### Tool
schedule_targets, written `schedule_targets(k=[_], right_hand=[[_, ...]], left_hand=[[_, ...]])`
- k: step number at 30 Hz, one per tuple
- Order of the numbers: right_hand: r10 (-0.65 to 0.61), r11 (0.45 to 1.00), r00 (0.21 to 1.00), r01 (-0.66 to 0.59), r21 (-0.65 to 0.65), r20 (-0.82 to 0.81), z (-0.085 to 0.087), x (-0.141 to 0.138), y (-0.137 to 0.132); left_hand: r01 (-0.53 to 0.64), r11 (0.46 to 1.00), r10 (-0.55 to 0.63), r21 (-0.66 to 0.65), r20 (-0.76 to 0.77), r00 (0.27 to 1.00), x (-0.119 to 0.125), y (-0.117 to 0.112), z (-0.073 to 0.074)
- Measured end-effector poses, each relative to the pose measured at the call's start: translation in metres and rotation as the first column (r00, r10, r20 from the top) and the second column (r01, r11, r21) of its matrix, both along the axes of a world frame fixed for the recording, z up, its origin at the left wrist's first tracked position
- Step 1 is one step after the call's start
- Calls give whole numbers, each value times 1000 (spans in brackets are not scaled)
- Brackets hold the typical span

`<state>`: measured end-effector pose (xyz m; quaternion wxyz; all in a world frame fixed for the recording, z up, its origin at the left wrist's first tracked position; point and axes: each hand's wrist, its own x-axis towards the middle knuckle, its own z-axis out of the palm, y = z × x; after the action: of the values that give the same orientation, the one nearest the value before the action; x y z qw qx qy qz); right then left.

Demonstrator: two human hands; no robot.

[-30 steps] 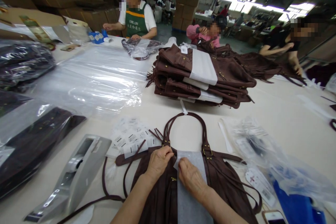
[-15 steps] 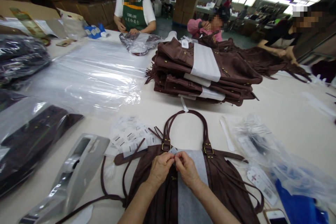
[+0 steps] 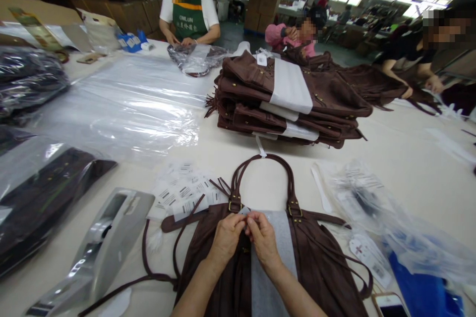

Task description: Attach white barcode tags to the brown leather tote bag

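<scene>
A dark brown handbag (image 3: 316, 262) lies flat in front of me, its looped handles (image 3: 286, 168) stretched away from me and a strip of grey-white paper (image 3: 273, 262) running down its front. At the bag's top edge, my left hand (image 3: 227, 237) and my right hand (image 3: 263, 240) meet with fingertips pinched together. A small pale grey tag (image 3: 244, 211) pokes up between them; the rest of what they pinch is hidden by the fingers. Left of the bag are a sheet of barcode stickers (image 3: 186, 185) and a grey tape dispenser-like device (image 3: 115, 237).
A pile of brown bags (image 3: 293, 94) stands beyond the handles. Clear plastic sheets (image 3: 137, 104) and a bagged brown item (image 3: 48, 198) lie to the left. A phone (image 3: 390, 305), white tags (image 3: 370, 257) and blue plastic (image 3: 424, 282) sit at right. Co-workers stand across the table.
My hands stay at the same spot, with the right fingers shifted slightly. The co-worker at far right has moved their hands across the brown material.
</scene>
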<state>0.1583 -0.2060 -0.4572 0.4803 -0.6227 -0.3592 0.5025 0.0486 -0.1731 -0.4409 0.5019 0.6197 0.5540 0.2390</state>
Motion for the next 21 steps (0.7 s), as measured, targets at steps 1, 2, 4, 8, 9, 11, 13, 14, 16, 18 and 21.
schedule_targets(k=[1, 2, 4, 8, 9, 11, 13, 14, 16, 18, 21], right_hand=[[11, 1000, 1000, -11, 18, -4, 1, 1, 0], [27, 999, 1000, -26, 28, -14, 3, 2, 1], [51, 998, 998, -49, 41, -46, 7, 5, 4], [73, 997, 994, -69, 44, -84, 13, 10, 12], [91, 995, 993, -89, 36, -81, 14, 10, 13], [134, 991, 988, -133, 13, -74, 14, 10, 15], [156, 987, 984, -158, -10, -83, 13, 8, 16], [159, 987, 983, -162, -21, -91, 12, 7, 16], [161, 985, 981, -166, -42, -110, 11, 5, 15], [162, 983, 978, -172, -64, -131, 10, 3, 15], [168, 979, 973, -184, -93, -162, 11, 2, 14]], left_hand=[[10, 1000, -10, -5, 21, 1000, -2, -1, 0], [20, 1000, -19, -12, 42, 999, -4, -2, 0], [30, 999, -29, -16, 73, 997, -8, -5, -2], [-34, 998, 40, -50, 115, 993, -15, -10, -7], [-73, 993, 84, -88, 132, 988, -15, -10, -9], [-158, 973, 186, -167, 169, 968, -16, -10, -10], [-217, 958, 251, -190, 179, 951, -16, -10, -9], [-224, 958, 255, -181, 172, 952, -16, -10, -9], [-203, 968, 224, -149, 143, 964, -15, -10, -7], [-170, 978, 183, -120, 111, 977, -14, -11, -6], [-148, 986, 153, -70, 67, 986, -13, -13, -6]])
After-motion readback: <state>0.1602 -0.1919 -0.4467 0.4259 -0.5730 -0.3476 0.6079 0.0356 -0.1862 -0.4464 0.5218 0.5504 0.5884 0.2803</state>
